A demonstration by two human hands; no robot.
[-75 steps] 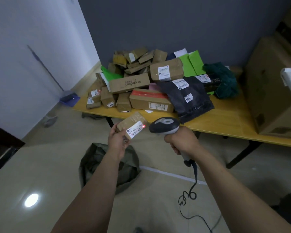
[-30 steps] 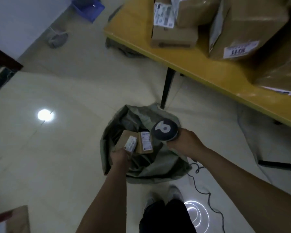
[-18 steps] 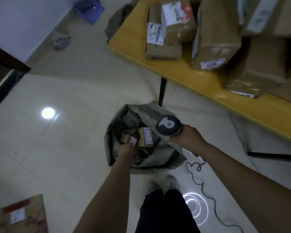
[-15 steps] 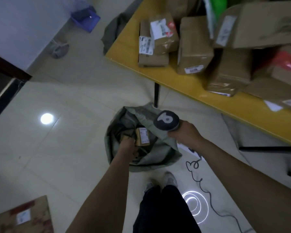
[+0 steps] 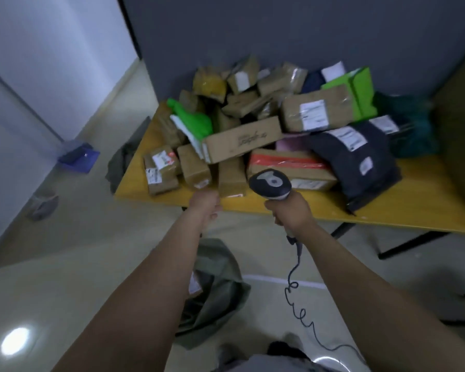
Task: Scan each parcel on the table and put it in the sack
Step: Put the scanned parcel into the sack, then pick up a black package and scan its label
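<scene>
Many parcels are heaped on the yellow table [image 5: 387,210]: brown boxes, a long carton [image 5: 242,140], a red-taped box [image 5: 287,165], dark mailers [image 5: 360,162] and green bags. My left hand [image 5: 206,204] is at the table's front edge, against the near corner of a small brown box [image 5: 231,178]; its fingers are hidden behind the back of the hand. My right hand [image 5: 290,210] grips the handle of the barcode scanner [image 5: 270,183], held over the table edge. The grey-green sack [image 5: 220,291] lies open on the floor under my left forearm, with a labelled parcel [image 5: 195,284] showing inside.
The scanner's coiled cable [image 5: 298,304] hangs down to the floor on the right of the sack. A big cardboard box [image 5: 459,135] stands at the table's right end. A blue dustpan [image 5: 78,157] and a grey cloth [image 5: 121,165] lie left of the table.
My left hand let the small parcel go inside the sack and rose to the table's edge. My view lifted from the sack to the parcel pile. The scanner came up with my right hand.
</scene>
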